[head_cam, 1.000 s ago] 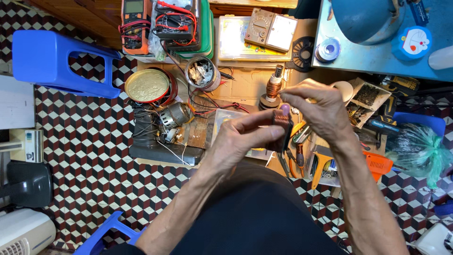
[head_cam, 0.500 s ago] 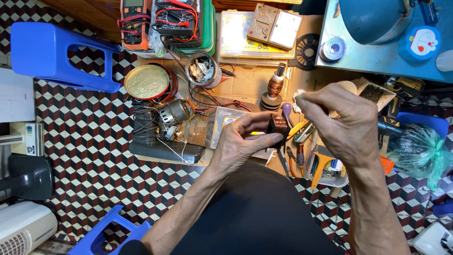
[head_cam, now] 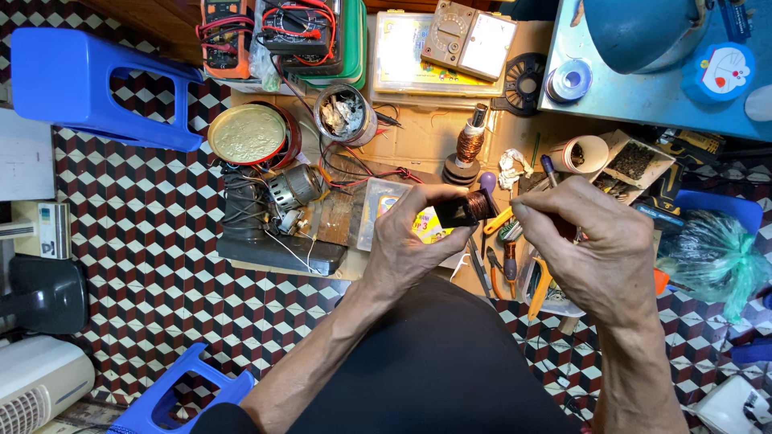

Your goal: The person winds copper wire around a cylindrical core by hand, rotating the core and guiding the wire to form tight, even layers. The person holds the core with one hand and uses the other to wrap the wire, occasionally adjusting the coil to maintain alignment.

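Between both hands: small black bobbin wound with copper wire (head_cam: pixel 468 207), pinched by left hand (head_cam: pixel 410 241); right hand (head_cam: pixel 599 241) fingertips closed beside it. Likely light, rigid; fine winding fragile — grip black body.

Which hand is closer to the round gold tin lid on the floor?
The left hand. It holds a small copper coil just right of the gold tin lid; the right hand sits farther right, beyond the coil.
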